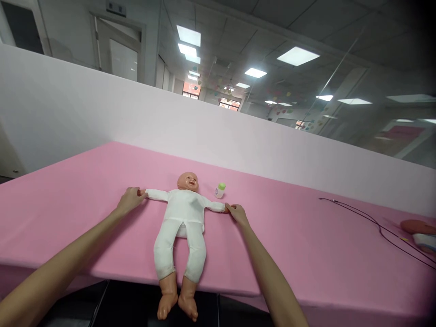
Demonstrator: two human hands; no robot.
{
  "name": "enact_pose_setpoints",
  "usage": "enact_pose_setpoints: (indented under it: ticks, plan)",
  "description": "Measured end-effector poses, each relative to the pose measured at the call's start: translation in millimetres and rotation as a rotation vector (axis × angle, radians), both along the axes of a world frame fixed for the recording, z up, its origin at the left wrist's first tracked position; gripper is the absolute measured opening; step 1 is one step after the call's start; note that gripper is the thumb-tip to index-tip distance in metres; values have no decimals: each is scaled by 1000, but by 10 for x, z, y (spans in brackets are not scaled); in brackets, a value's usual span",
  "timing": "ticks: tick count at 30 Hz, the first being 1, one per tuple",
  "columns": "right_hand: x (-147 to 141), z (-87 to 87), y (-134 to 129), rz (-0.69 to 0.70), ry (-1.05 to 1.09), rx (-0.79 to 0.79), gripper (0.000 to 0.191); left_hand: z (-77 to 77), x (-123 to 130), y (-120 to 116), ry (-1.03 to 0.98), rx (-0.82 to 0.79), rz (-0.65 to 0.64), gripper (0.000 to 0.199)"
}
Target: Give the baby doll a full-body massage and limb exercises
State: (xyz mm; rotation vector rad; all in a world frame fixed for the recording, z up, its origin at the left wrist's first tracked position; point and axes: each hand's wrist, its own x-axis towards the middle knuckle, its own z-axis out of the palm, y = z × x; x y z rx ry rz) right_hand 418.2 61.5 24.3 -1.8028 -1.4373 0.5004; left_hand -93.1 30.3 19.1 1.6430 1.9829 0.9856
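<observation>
A baby doll [185, 206] in white clothes lies on its back on the pink table cover [272, 245], head toward the wall. Its bare feet hang over the front edge. Both doll arms are stretched out sideways. My left hand [131, 199] is closed round the doll's hand on the left of the view. On the other side, my right hand [236, 212] pinches the doll's other hand, which my fingers mostly cover. A small bottle [220, 190] with a green cap stands just beyond my right hand, near the doll's head.
At the right, a dark thin cable [378, 225] loops across the pink cover. Part of another doll-like figure [422, 231] shows at the right edge. A white low wall [218, 131] with glass above it runs behind the table. Something black stands below the front edge.
</observation>
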Motion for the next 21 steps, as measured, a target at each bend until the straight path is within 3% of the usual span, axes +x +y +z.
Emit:
enact_pose_setpoints:
  ticks: [3,5,8,10,12,14,19,21]
  plan:
    - [57,107,55,-5,-43,75,50,290,190,-21,149,46,119,50]
    - [69,187,115,26,-53,137,51,549,491,-39,135,183,88,58]
    - [17,287,236,52,-64,179,50,894,1149,-30,-158,289,-307,48]
    - [-58,326,329,48,-90,181,52,1009,1632,33,-490,135,-566,42]
    - [-142,338,417,69,-121,195,55,1010,2080,150,-828,-138,-686,42]
    - [-217,324,489,132,-159,230,60,929,2460,313,-1043,-294,-718,41]
    - [-345,216,608,349,-340,347,68,693,3093,785,-1304,-322,-405,50]
    - [-361,176,650,400,-354,342,71,646,3231,932,-1322,-299,-356,54]
